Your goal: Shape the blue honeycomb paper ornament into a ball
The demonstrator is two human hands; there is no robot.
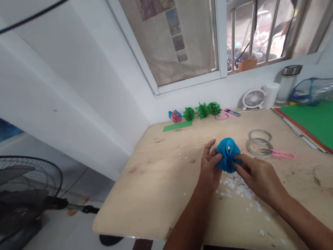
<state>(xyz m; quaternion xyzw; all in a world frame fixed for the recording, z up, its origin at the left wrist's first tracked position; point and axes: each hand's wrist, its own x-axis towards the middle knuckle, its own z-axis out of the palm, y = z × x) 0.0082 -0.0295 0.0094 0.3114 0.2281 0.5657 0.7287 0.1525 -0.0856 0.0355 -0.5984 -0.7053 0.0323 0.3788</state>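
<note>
Work surface: bare plywood table [155,186]. Landmark: small white fan [253,98] at the far edge. Left of it lie green paper flowers [202,110] and a green strip [177,126]; nearer, two tape rings [258,141], pink scissors [279,153], white paper scraps [240,192]; right, stacked coloured sheets [324,125].

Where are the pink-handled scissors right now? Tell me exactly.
In the head view, the pink-handled scissors lie on the wooden table, right of the blue paper ball, their blades resting across the nearer of two tape rings.

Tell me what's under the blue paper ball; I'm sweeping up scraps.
White paper scraps lie on the wooden table beneath the blue paper ball. Both hands hide anything directly below.
</note>
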